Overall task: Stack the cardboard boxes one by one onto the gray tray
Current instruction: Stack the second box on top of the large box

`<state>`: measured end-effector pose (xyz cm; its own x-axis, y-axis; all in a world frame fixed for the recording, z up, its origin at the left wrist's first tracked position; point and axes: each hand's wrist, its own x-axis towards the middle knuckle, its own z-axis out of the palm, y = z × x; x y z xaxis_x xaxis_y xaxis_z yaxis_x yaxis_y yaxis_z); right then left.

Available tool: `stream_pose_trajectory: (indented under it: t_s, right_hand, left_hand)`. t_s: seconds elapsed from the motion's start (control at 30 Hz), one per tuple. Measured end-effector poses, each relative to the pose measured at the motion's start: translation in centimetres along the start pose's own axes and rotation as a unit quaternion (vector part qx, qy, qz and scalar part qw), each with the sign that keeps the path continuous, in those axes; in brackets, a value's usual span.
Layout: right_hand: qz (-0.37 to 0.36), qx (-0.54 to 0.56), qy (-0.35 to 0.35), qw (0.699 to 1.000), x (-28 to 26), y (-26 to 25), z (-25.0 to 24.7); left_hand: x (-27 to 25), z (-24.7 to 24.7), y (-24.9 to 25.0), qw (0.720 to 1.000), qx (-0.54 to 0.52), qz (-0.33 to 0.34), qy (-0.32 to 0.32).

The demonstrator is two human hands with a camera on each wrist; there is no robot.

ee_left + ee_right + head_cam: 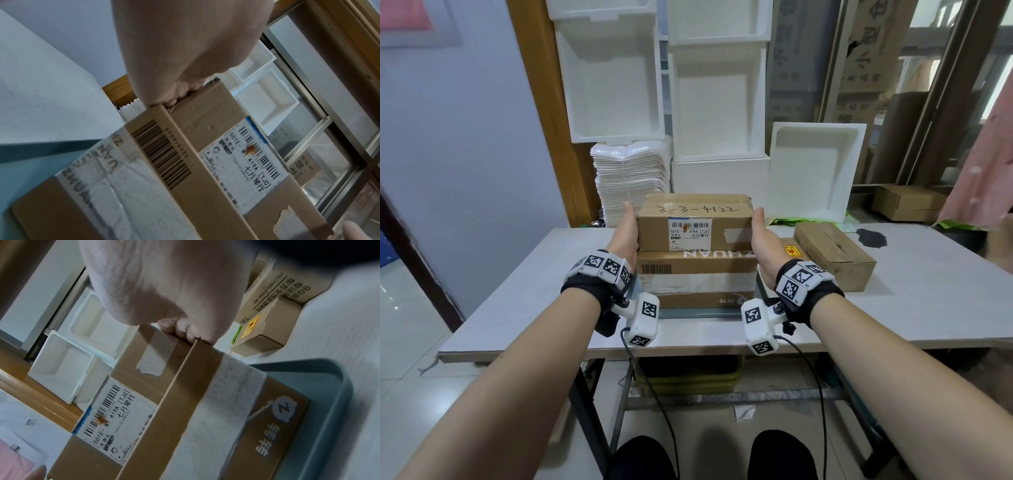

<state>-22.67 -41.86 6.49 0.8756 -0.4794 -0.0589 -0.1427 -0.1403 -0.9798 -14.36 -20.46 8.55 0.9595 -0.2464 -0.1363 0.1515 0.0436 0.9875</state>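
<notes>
Left hand point(625, 233) and right hand point(763, 240) clamp the ends of the labelled box point(695, 222), which sits on the taped box point(697, 279) in the gray tray point(329, 394) on the desk point(517, 301). Head view alone shows "3-3-4122" on top. Right wrist view alone shows the tray's curved rim and the small box point(265, 327) against the large box point(287, 280).

We note matt brown cardboard on the top box point(694, 222), with a smooth white paper label point(690, 230) and torn, glossy tape. The lower box point(697, 277) is the same card, banded with wrinkled tape. The tray point(329, 402) looks smooth grey-blue plastic. The table point(928, 291) is matt, pale. At twelve o'clock, white foam bins point(719, 102).
</notes>
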Motion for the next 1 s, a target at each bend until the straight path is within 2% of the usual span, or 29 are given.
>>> stream_pose_trajectory:
  t_s: [0.13, 0.37, 0.5, 0.63, 0.73, 1.0]
  right_hand:
    - [0.014, 0.021, -0.012, 1.000, 0.0, -0.6, 0.1]
    - [-0.005, 0.043, 0.003, 0.999, 0.2, -3.4, -0.8]
    - [-0.002, 0.080, -0.028, 0.996, 3.2, -0.8, -0.2]
    - [0.028, 0.082, -0.002, 0.996, 0.1, -2.0, 0.5]
    - [0.042, 0.072, 0.002, 0.997, 0.2, -1.2, 0.7]
    - [0.039, 0.068, 0.009, 0.997, 0.7, -0.4, 1.1]
  left_hand:
    - [-0.1, -0.7, 0.7, 1.000, -0.006, -0.017, -0.007]
    - [1.0, -1.3, 3.3, 0.999, -0.047, 0.001, 0.017]
    - [1.4, -1.5, 1.9, 0.999, -0.046, -0.010, 0.004]
    - [1.9, -1.3, -0.1, 0.997, -0.069, -0.038, -0.006]
    - [2.2, -1.3, -1.0, 0.997, -0.057, -0.055, -0.008]
    - [2.3, -1.0, -1.7, 0.997, -0.066, -0.028, 0.001]
